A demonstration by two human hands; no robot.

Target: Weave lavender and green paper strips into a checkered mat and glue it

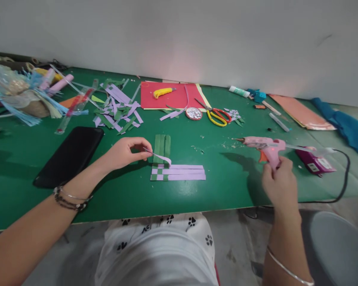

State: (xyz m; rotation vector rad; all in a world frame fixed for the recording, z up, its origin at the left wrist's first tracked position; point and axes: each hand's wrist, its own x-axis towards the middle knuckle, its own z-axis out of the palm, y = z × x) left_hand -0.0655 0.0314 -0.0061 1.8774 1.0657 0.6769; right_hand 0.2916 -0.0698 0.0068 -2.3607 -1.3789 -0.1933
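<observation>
Between the thumb and fingers of my left hand is the end of a purple paper strip, which curls down onto a woven piece. That woven piece lies flat on the green table, purple and green strips crossing in a checkered corner. Its green strips stretch away from me and its purple strips run to the right. My right hand is wrapped around the handle of a pink hot glue gun, held above the table with its nozzle pointing left.
A black phone-like slab lies left of the weaving. Behind are a pile of paper strips, a yellow cutter on red paper, scissors and a round dish. A purple box and black cord are at right.
</observation>
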